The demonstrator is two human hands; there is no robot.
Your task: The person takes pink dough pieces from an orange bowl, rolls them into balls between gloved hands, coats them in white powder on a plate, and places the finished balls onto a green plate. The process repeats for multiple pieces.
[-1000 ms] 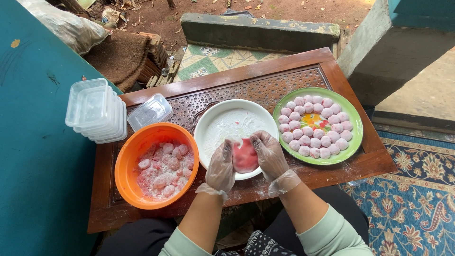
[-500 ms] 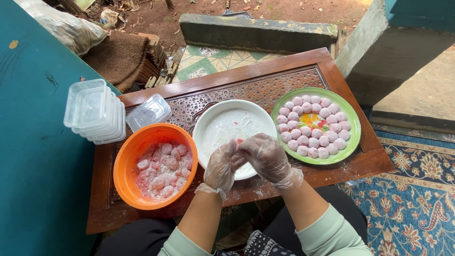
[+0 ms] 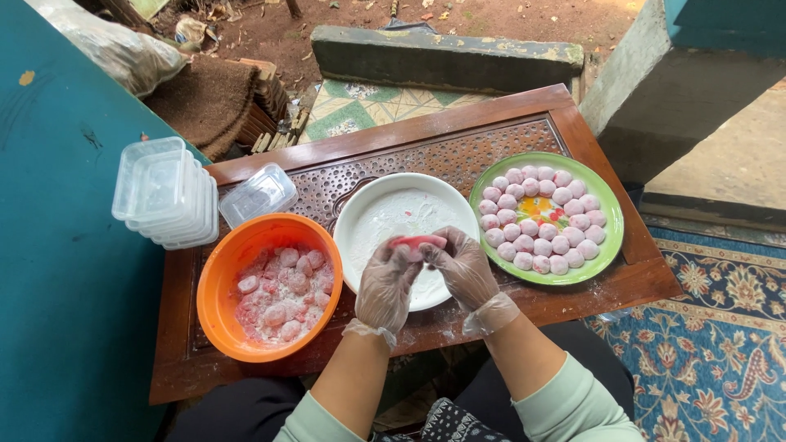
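A flattened piece of pink dough [image 3: 417,242] is held between the fingertips of both hands above the near part of a white round plate dusted with flour [image 3: 372,214]. The left hand [image 3: 386,282], covered by a thin clear plastic glove, is curled narrowly, with its fingers pinched on the left end of the dough. The right hand [image 3: 464,268], gloved in the same way, is closed on the right end, its fingers bent inward over the piece.

The plate is set at the middle of a low carved brown wooden table [image 3: 458,139]. Just to its left, an orange plastic bowl [image 3: 214,286] is seen, filled with floured pink lumps [image 3: 282,290]. Just to its right, a green round plate [image 3: 610,237] is laid out with rows of pale pink balls [image 3: 536,217] around a coloured centre. A stack of clear plastic containers [image 3: 164,192] is placed at the far left edge of the table, and a single clear lid or box [image 3: 259,193] lies beside it. Scattered flour can be seen on the near rim of the table below the hands. A patterned blue carpet [image 3: 720,344] is visible at the right.
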